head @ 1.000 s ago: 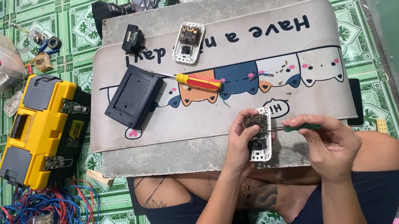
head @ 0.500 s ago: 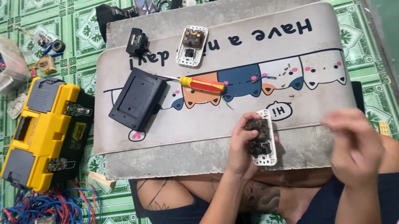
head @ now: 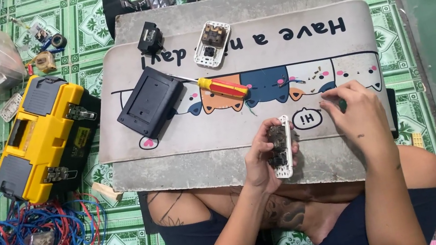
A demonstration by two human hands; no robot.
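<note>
My left hand [head: 263, 159] grips a white rectangular plastic switch plate [head: 280, 147] with dark parts inside, held on edge over the near rim of the grey mat with cartoon cats [head: 185, 137]. My right hand [head: 357, 116] sits just right of it, apart, fingers curled round a small dark-green tool tip [head: 341, 102]. A red-and-yellow-handled screwdriver [head: 222, 87] lies ahead of my left hand; beyond it, a second white switch plate [head: 212, 43]. A yellow toolbox [head: 41, 136] stands far left.
</note>
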